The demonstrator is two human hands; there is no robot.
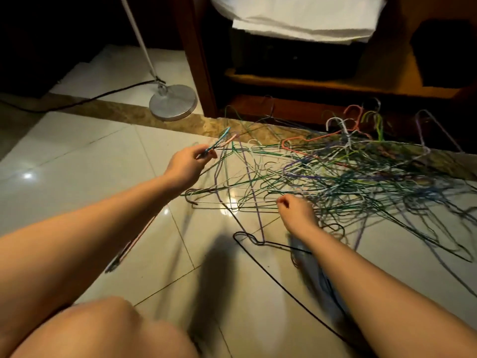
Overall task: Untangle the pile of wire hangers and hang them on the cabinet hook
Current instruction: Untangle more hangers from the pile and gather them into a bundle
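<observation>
A tangled pile of coloured wire hangers (343, 166) spreads over the tiled floor in front of a wooden cabinet (204, 73). My left hand (187, 165) is raised at the pile's left edge and grips the hooks of a few hangers (219, 142), blue and pink among them. My right hand (296, 211) is low at the pile's near edge, fingers curled and pinching a thin wire of a hanger. A black hanger (247, 237) lies apart on the floor near my right wrist. No cabinet hook is visible.
A lamp stand with a round metal base (173, 102) and a white pole stands left of the cabinet, its black cable (77, 102) running left. White folded cloth (304, 16) lies in the cabinet. My knee (103, 329) is bottom left.
</observation>
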